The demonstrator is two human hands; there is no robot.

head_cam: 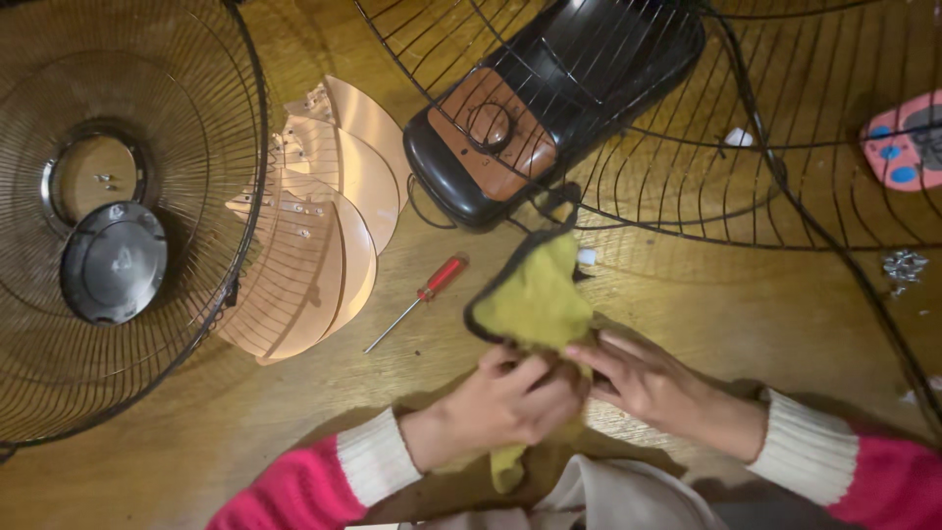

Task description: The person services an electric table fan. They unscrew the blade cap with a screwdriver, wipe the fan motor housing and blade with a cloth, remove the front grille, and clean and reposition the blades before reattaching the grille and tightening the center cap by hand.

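Note:
My left hand [510, 402] and my right hand [648, 378] both grip a yellow cloth with a dark edge [535, 294] low in the middle, over a wooden floor. The cloth stands up between the hands, and its lower end hangs below my left wrist. Just beyond the cloth lies a black fan motor housing with a brown knob panel [500, 137]. A red-handled screwdriver [422, 294] lies on the floor to the left of the cloth, apart from both hands.
A wire fan guard with a round centre cap [113, 260] lies at the left. Copper-coloured fan blades [314, 226] are stacked beside it. A second wire guard [785, 128] spreads across the upper right, over a pink object [903, 142]. Small screws [903, 263] lie at right.

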